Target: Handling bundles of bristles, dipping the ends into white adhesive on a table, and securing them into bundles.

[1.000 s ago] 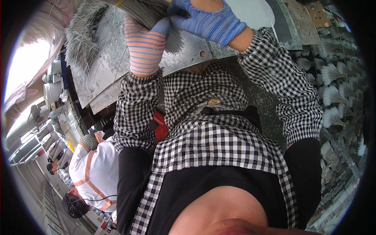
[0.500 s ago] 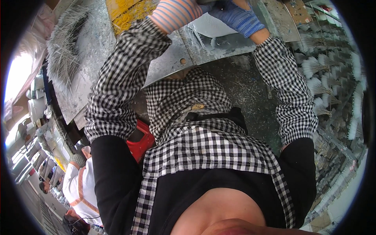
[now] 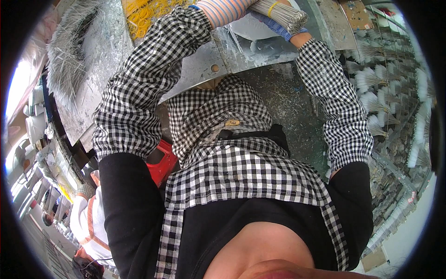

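At the top edge, a bundle of thin grey wire stems (image 3: 291, 19) with a yellow band (image 3: 270, 9) around it slants between my hands. My left hand (image 3: 226, 11), in a pink-orange and blue striped glove, closes at the bundle's far left part; its fingertips run out of the picture. Beneath the stems my right hand (image 3: 275, 27), in a blue knitted glove, is wrapped against the bundle, its fingers mostly hidden by it. Under both hands lies a metal work table (image 3: 195, 67) smeared with whitish paste.
Yellow rubber bands (image 3: 139, 23) lie at the table's far left, beside a heap of grey bristly wires (image 3: 69, 60). White-tufted brushes (image 3: 378, 76) fill the right side. A red stool-like thing (image 3: 163, 160) stands near my left elbow. Another person in white (image 3: 90, 221) is at lower left.
The wire bundle has come into view and its stem ends now point toward my right wrist. My right hand has turned and lies under it; my left hand has moved slightly right and up.
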The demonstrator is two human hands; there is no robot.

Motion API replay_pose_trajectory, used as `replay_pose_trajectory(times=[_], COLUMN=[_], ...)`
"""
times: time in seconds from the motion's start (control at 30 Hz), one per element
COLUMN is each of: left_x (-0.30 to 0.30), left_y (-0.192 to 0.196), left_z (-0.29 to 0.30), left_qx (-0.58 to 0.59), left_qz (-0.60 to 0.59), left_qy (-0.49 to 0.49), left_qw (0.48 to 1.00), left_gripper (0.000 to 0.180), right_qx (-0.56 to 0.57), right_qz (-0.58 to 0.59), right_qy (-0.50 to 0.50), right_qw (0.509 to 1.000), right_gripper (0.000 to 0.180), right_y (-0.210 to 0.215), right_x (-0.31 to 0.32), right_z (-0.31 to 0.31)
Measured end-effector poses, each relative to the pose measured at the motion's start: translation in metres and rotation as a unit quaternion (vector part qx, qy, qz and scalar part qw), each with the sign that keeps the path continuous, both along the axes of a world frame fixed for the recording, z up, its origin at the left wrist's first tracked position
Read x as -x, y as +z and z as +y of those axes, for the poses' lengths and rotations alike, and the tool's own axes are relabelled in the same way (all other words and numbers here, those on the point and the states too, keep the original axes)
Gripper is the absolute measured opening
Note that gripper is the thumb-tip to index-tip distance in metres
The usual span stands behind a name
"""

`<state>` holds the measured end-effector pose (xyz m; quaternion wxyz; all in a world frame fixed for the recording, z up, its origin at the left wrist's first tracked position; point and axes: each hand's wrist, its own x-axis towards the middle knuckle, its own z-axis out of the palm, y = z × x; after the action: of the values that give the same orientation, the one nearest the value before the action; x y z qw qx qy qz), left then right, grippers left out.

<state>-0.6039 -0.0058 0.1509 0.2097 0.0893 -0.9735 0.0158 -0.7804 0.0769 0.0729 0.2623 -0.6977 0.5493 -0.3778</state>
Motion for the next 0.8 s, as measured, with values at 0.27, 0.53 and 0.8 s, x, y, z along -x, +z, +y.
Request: replay_pose_trajectory(times=[0.27, 0.53, 0.8], left_x=[0.003, 0.005, 0.007], left_y=[-0.003, -0.001, 0.002], left_z=[0.000, 0.001, 0.003], left_qx=[-0.010, -0.019, -0.019], left_qz=[-0.033, -0.037, -0.032], left_qy=[0.013, 0.015, 0.025], left_qw=[0.999, 0.999, 0.999], left_gripper=[0.037, 0.036, 0.036], right_qx=[-0.035, 0.087, 0.209], right_qz=[-0.013, 0.182, 0.206], right_qy=[-0.031, 0.002, 0.004], right_qw=[0.999, 0.979, 0.956], right_gripper=[0.024, 0.023, 0.024], right_y=[-0.008, -0.021, -0.044], right_x=[0.007, 0.017, 0.031], right_z=[0.003, 0.004, 0.001])
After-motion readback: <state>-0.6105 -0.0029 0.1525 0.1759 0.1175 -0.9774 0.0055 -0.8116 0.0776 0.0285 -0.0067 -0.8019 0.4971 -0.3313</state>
